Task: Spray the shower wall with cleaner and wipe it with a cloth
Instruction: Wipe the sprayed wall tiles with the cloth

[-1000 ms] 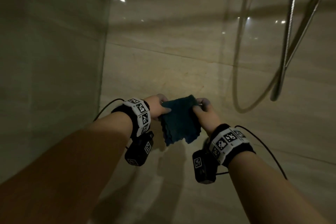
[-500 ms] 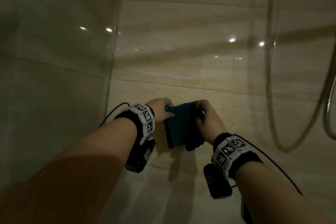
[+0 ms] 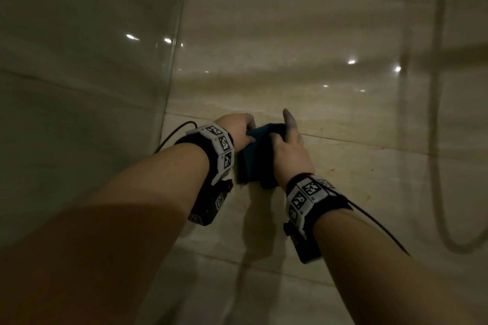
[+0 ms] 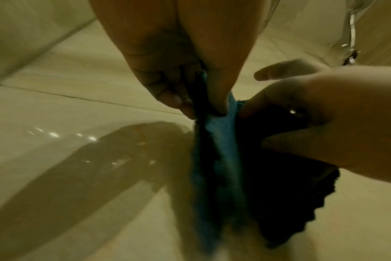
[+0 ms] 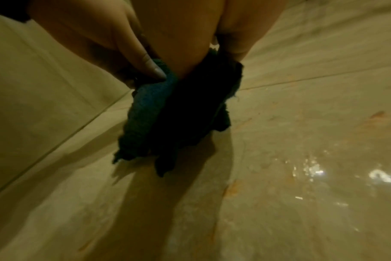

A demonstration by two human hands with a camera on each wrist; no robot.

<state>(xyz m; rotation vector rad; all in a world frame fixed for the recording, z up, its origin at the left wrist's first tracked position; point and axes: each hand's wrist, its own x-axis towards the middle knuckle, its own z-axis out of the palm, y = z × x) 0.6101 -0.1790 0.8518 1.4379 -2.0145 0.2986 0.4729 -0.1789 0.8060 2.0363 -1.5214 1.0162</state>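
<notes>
A dark teal cloth (image 3: 254,158) hangs folded between both hands in front of the beige tiled shower wall (image 3: 303,47). My left hand (image 3: 236,130) pinches its upper left edge between thumb and fingers, seen close up in the left wrist view on the cloth (image 4: 221,146). My right hand (image 3: 286,145) grips the cloth's right side, with one finger sticking straight up. In the right wrist view the cloth (image 5: 167,113) bunches under my right fingers (image 5: 145,61). No spray bottle is in view.
A glass panel (image 3: 87,87) stands on the left, meeting the wall at a corner. A shower hose (image 3: 435,126) loops down the right side. The wall tiles (image 5: 301,167) look wet and carry orange stains.
The hands have drawn closer together, folding the cloth narrower. The view has shifted left, so the hose has slid toward the right edge.
</notes>
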